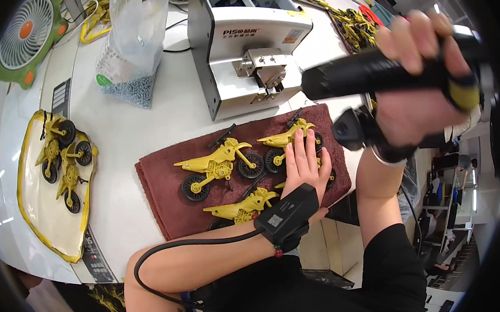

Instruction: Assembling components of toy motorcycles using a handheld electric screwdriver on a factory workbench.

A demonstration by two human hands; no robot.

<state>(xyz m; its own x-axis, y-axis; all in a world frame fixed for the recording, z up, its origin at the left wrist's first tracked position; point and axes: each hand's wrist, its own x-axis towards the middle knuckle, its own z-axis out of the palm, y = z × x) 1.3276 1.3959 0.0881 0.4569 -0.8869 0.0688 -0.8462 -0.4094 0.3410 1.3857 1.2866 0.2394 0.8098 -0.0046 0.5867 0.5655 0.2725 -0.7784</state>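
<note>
My left hand (308, 167) lies with fingers stretched out flat over a yellow toy motorcycle (277, 139) at the right end of a folded maroon towel (156, 195). Its fingers cover part of that toy. Raised at the right, my right hand (421, 85) is wrapped round a black electric screwdriver (364, 74), blurred by motion; its thick body points left above the towel. A second toy motorcycle (219, 162) rests on its side to the left of my left hand. Another motorcycle (244, 207) sits nearer me, partly hidden by my left forearm.
Behind the towel stands a grey screw-feeding machine (214, 62). A plastic bag of small screws (133, 88) is left of it. A yellow-rimmed tray (29, 207) holds two motorcycles at the left. A green fan (26, 43) and piles of yellow parts (353, 26) stand further back.
</note>
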